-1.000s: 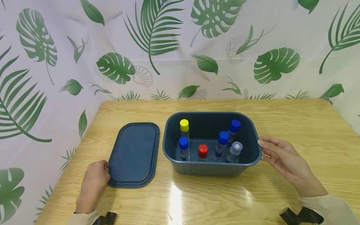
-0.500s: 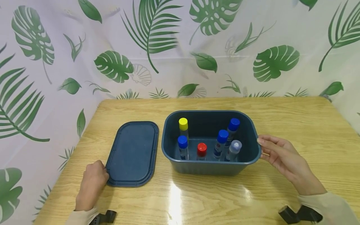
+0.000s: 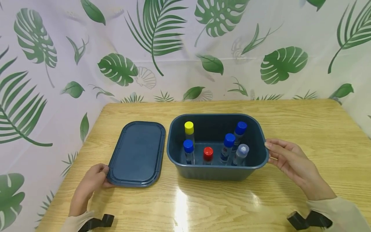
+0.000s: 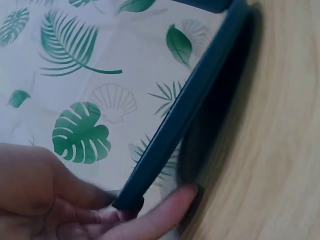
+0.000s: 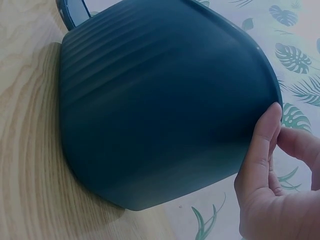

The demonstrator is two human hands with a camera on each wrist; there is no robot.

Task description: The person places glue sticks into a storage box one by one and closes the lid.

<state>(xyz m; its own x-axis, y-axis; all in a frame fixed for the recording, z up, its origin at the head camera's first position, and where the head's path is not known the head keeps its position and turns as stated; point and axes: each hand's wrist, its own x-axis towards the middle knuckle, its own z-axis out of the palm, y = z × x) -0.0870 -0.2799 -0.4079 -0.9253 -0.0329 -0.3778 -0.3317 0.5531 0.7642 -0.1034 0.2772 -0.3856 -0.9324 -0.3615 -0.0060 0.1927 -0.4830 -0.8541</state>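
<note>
My left hand (image 3: 93, 178) pinches the near left edge of a flat dark blue lid (image 3: 137, 153); in the left wrist view the thumb lies on one face and fingers under the other, with the lid (image 4: 182, 112) tilted off the wood. To its right stands a dark blue storage bin (image 3: 217, 173). My right hand (image 3: 292, 162) grips the bin's right rim between thumb and fingers, as the right wrist view of the bin (image 5: 160, 110) also shows. Upright inside are several small clear bottles, among them one with a yellow cap (image 3: 189, 128), one with a red cap (image 3: 208, 154) and blue-capped ones (image 3: 229, 140).
Both lid and bin are on a wooden table (image 3: 220, 206). Behind it and along the left hangs a white cloth (image 3: 179, 74) printed with green leaves. A narrow gap separates the lid from the bin.
My left hand has turned and taken hold of the lid's edge, its fingers now beneath it. The lid's near side has risen from the table. My right hand and the bin have stayed put.
</note>
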